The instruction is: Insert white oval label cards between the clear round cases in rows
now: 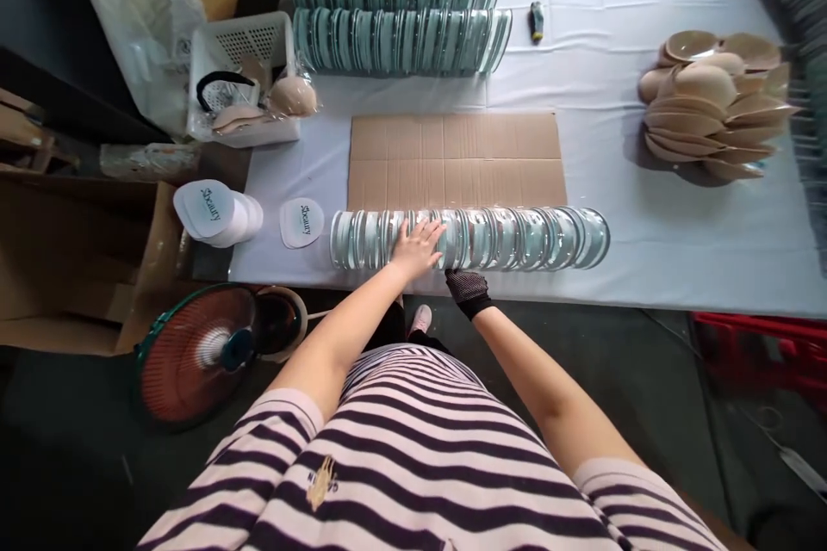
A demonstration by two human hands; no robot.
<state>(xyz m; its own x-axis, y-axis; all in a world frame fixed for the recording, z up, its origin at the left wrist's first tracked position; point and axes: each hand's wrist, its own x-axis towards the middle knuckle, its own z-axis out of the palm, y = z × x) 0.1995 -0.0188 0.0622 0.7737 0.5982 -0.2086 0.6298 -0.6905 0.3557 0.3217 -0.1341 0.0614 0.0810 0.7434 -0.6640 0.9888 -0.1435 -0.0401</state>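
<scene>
- Along the table's (pixel 594 86) near edge: one row of clear packs (pixel 504 238), lying lengthwise beside cardboard (pixel 456 146).
- Left hand (pixel 417 250): bare, fingers spread, resting on the row left of its middle; not gripping.
- Right hand (pixel 469 288): black mesh glove, just before the row at the table's edge, apart from the left; contact or grip cannot be told.
- Handling, judged: light, thin, slick plastic, springy, easily dented; row liable to skew.
- Hold, judged: both ends, pressed lightly inward, or a flat palm along the top.
</scene>
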